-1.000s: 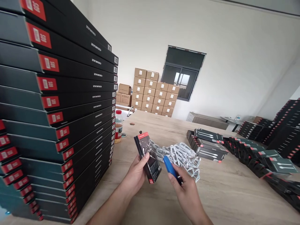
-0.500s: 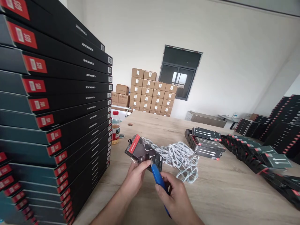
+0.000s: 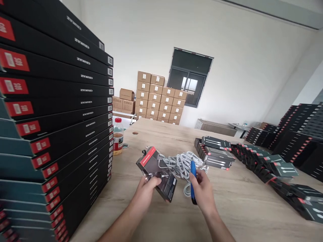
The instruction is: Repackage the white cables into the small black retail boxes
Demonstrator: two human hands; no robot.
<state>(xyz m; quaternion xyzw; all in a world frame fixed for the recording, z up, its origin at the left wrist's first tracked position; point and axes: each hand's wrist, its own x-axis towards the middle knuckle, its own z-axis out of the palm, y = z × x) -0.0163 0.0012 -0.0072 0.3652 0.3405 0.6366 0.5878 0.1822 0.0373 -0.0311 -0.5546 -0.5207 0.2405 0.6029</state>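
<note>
A black box with a red end band is tilted in my left hand, whose thumb lies over its lower left part. A small dark item with a white plug shows on the box beside the thumb. My right hand is closed around a blue utility knife, its tip pointing up and away from me. The knife is apart from the box. Behind both hands, a pile of white cables lies on the wooden table.
A tall stack of black boxes rises at the left. Beside it stand a red-capped bottle and a tape roll. Smaller black boxes and a long row of them lie at the right. Cartons are stacked behind.
My right hand has moved right with the knife, away from the box, and the knife now points more upright. More of the box's front shows. The view has shifted slightly right.
</note>
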